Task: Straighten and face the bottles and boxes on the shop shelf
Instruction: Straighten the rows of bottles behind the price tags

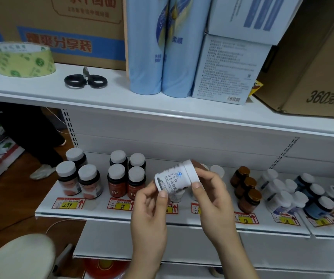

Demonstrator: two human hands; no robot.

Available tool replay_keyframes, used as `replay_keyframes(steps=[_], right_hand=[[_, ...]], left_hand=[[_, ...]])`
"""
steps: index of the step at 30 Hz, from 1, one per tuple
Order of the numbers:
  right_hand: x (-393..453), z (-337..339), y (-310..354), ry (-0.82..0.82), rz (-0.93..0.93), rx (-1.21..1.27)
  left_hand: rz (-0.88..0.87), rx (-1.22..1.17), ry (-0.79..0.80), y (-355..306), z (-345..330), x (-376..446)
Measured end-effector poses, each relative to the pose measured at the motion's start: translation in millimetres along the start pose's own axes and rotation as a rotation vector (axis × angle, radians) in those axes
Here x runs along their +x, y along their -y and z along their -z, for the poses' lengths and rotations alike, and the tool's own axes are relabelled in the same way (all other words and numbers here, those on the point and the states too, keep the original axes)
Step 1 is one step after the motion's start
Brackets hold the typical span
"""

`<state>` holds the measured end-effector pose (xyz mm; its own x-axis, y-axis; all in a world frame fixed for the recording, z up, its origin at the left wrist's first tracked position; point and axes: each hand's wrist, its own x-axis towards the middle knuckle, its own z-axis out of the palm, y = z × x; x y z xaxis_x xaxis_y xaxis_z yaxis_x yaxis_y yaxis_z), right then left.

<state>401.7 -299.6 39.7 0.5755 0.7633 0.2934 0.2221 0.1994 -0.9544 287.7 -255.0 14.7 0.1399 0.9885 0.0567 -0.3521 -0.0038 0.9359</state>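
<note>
From the head view, the person holds a small white bottle point(175, 179) up in front of the lower shelf point(109, 213), tipped on its side with the cap pointing to 2 o'clock. The left hand point(149, 214) pinches the bottom end with thumb and fingertips. The right hand point(212, 195) curls round the cap end, thumb on the front. The bottle looks like hard plastic, light and smooth, so I think it could slip or roll; holding it round the body, label out, seems safest. At 9 o'clock from it stand the Fe bottles point(127, 176), and at 3 o'clock the brown jars point(245, 189), all upright. The gap just behind the hands looks like its home. The top shelf has tape point(21, 59), scissors point(85, 80) and blue tubes point(163, 47).
</note>
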Motion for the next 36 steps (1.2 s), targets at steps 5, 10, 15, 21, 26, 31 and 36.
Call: replay_keyframes(steps=[5,10,15,21,26,31,36], right_hand=[[-5,-4,1,-0.06,0.036,0.007],[-10,-8,1,-0.025,0.043,-0.052],[-14,-15,9,-0.02,0.058,-0.056],[-12,-20,7,-0.01,0.055,-0.057],[-12,-20,11,-0.012,0.091,-0.047],[-10,-23,9,-0.044,0.045,-0.026],[-10,-20,2,0.019,0.032,0.011]], left_hand=[[-0.077,0.004,0.036,-6,3,-5],[-0.077,0.031,-0.003,-15,5,-8],[-0.118,0.132,-0.03,-18,8,-7],[-0.13,0.076,-0.037,-22,7,-9],[-0.1,0.121,-0.082,-26,7,-8],[-0.114,0.071,-0.038,-27,6,-12],[-0.113,0.063,-0.083,-28,6,-9]])
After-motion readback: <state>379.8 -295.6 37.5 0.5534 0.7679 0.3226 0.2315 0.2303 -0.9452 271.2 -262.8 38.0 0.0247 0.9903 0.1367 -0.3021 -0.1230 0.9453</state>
